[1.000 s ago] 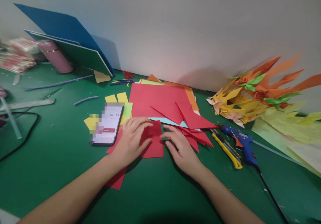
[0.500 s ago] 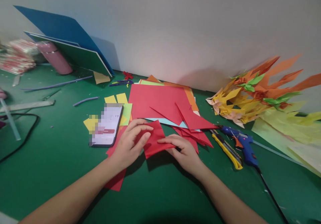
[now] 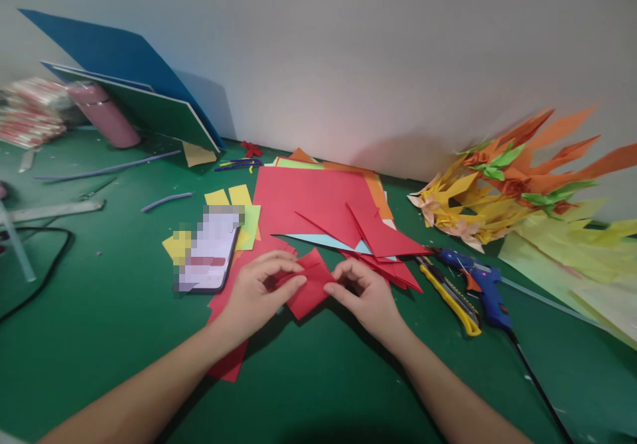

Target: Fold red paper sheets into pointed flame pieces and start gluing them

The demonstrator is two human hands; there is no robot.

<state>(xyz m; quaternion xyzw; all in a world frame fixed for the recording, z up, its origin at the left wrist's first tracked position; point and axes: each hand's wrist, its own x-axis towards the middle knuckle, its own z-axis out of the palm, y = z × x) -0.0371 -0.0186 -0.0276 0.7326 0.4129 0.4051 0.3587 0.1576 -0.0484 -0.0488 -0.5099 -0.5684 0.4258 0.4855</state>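
Observation:
A small piece of red paper is held up between both hands, just above the green table. My left hand pinches its left side between thumb and fingers. At its right corner, my right hand grips the edge with thumb and forefinger. Behind the hands lie large red sheets stacked over other colours, with several folded red pieces on top. More red paper sticks out beneath my left forearm.
Left of my hands a phone rests on yellow and green paper scraps. A yellow utility knife and a blue glue gun lie at right, near orange and yellow paper flowers. A pink bottle stands back left.
The red paper has been turned so that a corner points down toward me. My right fingers have shifted from lying across it to pinching its right corner.

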